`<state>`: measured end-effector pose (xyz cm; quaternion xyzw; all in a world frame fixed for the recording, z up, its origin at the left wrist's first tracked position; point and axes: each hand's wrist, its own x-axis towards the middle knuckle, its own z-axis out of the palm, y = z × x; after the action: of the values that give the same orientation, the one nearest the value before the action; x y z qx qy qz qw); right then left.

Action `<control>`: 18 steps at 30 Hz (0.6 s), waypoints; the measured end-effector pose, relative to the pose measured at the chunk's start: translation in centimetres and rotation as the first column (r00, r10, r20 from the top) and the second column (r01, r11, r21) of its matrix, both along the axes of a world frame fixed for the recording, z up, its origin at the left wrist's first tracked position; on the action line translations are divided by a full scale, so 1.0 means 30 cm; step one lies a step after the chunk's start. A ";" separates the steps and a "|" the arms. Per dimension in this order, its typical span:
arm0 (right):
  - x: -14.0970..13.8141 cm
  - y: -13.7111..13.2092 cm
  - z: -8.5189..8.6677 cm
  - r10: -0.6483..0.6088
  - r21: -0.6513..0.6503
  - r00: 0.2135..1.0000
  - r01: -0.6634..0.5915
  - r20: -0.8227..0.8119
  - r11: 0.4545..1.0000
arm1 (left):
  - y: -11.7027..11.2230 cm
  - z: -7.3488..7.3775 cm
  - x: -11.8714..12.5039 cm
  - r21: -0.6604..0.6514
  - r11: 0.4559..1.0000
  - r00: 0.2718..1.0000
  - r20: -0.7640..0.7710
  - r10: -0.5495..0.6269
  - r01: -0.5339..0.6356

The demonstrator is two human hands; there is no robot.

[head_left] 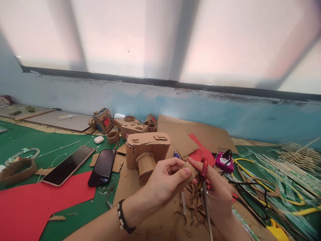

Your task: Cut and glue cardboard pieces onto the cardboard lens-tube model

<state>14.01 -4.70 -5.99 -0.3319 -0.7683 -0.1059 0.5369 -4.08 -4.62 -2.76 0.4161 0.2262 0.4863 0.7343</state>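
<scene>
Green-covered bench point(57, 138) beneath a pale blue wall point(155, 102): small cardboard piece point(191, 170) between two hands

The piece, brown and short, lies above a cardboard sheet point(127, 187), just right of a boxy model camera point(160, 147) with a cylindrical barrel. The fingers of the left hand point(168, 175) pinch it between thumb and fingertips. The right hand point(217, 192) touches it from the other side, its fingers also grasping scissors point(205, 167) with red handles and metal blades angled downward.

Thin, curled scraps point(192, 197) litter the sheet directly under the hands. The sheet's left edge shows green cover beyond it; open air rises above the hands toward the wall.

Model and barrel stand close beyond the left hand. Farther left, a pale-rimmed phone point(69, 165) and a black phone point(102, 167) lie near smooth red paper point(25, 207). To the right, a glossy purple case point(223, 162), a looping yellow cable point(307, 211) and stacked thin sticks point(297, 155) crowd the bench.
</scene>
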 end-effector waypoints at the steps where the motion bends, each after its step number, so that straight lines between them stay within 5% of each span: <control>1: -0.007 0.000 -0.006 -0.009 -0.011 1.000 0.009 -0.010 1.000 | 0.000 -0.004 0.003 0.010 1.000 1.000 0.011 0.012 -0.012; 11: -0.034 0.002 -0.003 -0.012 -0.189 0.969 -0.035 -0.246 0.981 | 0.008 0.006 -0.019 -0.072 0.997 0.998 -0.042 -0.040 0.037; 18: -0.003 0.023 0.016 -0.133 -0.062 0.968 0.122 -0.213 0.991 | 0.015 0.013 -0.027 -0.045 0.999 0.996 -0.092 0.015 -0.019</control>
<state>13.93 -4.00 -5.50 -0.4030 -0.6846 -0.0847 0.6014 -4.89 -4.18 -2.37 0.4191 0.2745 0.4676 0.7282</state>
